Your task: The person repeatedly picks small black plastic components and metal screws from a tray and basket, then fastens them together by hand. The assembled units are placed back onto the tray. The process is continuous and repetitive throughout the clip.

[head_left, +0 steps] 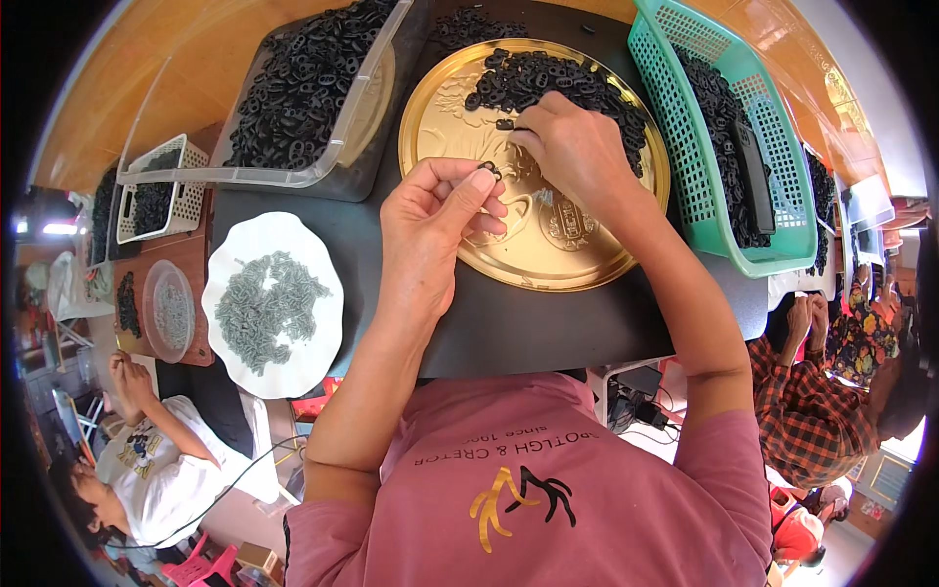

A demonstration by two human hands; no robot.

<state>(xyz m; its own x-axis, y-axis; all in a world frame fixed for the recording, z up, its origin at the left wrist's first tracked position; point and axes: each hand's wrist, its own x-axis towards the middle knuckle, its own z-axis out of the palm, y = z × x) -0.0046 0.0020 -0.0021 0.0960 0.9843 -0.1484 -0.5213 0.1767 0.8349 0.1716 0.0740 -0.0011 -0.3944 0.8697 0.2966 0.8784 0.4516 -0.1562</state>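
My left hand (430,220) is closed in a pinch over the near left part of a round gold tray (440,127). Between its thumb and forefinger sits a small black plastic piece (491,170) with a hole in it. Farther right, my right hand (572,147) reaches over the tray, palm down and fingers curled. At its fingertips is another small black plastic piece (505,124). Beyond that hand, a heap of similar black pieces (548,78) covers the far side of the tray.
A clear bin (245,176) of black pieces stands far left, a green basket (685,186) of them at right. Small grey spring-like pieces (269,303) lie on a white scalloped plate (328,338). People sit at left (186,460) and right (812,411).
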